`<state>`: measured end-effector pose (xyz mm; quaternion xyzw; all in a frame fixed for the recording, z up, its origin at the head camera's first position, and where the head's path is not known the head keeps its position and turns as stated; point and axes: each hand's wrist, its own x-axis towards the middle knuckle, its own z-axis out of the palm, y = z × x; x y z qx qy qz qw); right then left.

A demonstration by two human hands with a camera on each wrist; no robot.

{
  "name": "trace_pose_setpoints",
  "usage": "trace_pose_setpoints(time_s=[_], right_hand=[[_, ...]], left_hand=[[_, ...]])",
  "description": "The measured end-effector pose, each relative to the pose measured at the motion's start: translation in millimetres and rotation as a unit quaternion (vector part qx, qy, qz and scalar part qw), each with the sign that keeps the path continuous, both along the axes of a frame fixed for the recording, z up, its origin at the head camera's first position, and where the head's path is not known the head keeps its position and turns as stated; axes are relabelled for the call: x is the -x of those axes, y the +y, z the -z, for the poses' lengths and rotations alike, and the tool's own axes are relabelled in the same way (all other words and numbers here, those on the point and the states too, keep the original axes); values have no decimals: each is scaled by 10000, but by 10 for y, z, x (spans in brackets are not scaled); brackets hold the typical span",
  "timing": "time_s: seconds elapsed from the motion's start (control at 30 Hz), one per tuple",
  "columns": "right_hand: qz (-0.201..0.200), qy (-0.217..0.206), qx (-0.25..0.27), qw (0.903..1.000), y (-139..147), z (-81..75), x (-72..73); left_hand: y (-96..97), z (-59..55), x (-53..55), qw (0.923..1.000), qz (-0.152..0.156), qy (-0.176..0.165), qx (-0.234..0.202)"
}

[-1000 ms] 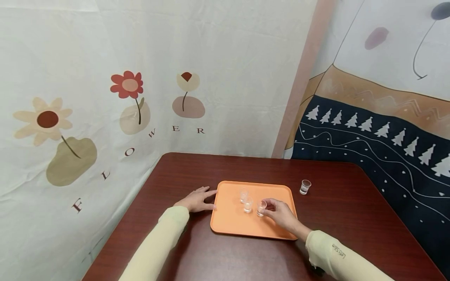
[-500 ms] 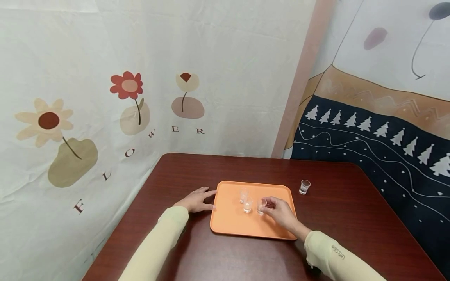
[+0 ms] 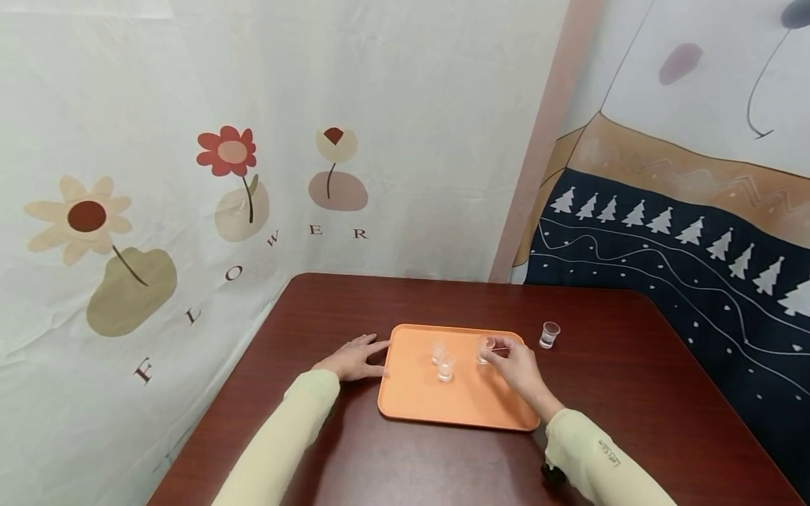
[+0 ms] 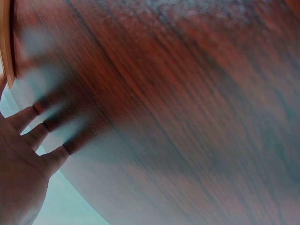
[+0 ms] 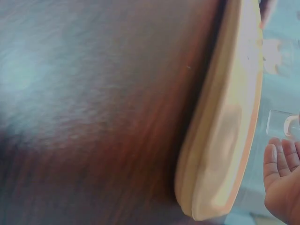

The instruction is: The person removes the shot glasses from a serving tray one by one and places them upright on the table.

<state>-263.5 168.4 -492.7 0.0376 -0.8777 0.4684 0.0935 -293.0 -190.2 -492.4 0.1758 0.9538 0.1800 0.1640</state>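
Note:
An orange tray [image 3: 424, 400] lies on the table, with two small clear shot glasses upright on it: one shot glass [image 3: 438, 353] behind, the other shot glass [image 3: 446, 367] a little nearer. My right hand [image 3: 520, 369] pinches a third shot glass [image 3: 484, 350] between thumb and fingers over the tray's back right part. Whether its base touches the tray I cannot tell. The right wrist view has this glass [image 5: 277, 123] just past the fingers. My left hand [image 3: 351, 360] rests with spread fingers against the tray's left edge; its fingers [image 4: 33, 136] also show in the left wrist view.
Another shot glass [image 3: 549, 335] stands on the dark red-brown table [image 3: 405, 464], beyond the tray's right back corner. A printed cloth [image 3: 405, 140] hangs behind the table, and a dark patterned one [image 3: 664, 260] at the right.
My right hand has carried its shot glass from the tray's middle right toward the back right, away from the other two. My left hand stays in place at the tray's edge.

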Motion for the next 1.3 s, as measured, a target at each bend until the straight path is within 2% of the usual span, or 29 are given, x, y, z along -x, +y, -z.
trace_pose_setpoints(time_s=[0.2, 0.43, 0.77, 1.03, 1.3], right_hand=[[495, 50, -177, 9986, 203, -82, 24], [1333, 120, -228, 9907, 481, -228, 25], [2204, -108, 110, 9753, 789, -109, -93], [2343, -373, 133, 9714, 824, -21, -104], [2436, -503, 222, 9683, 864, -13, -79]], left_hand=[[8, 12, 6, 10000, 28, -9, -21], [-7, -28, 29, 10000, -64, -2, -36], [-12, 2, 5, 10000, -57, -8, -43], [-69, 33, -33, 9999, -131, -39, -63], [-5, 35, 31, 10000, -20, 32, -66]])
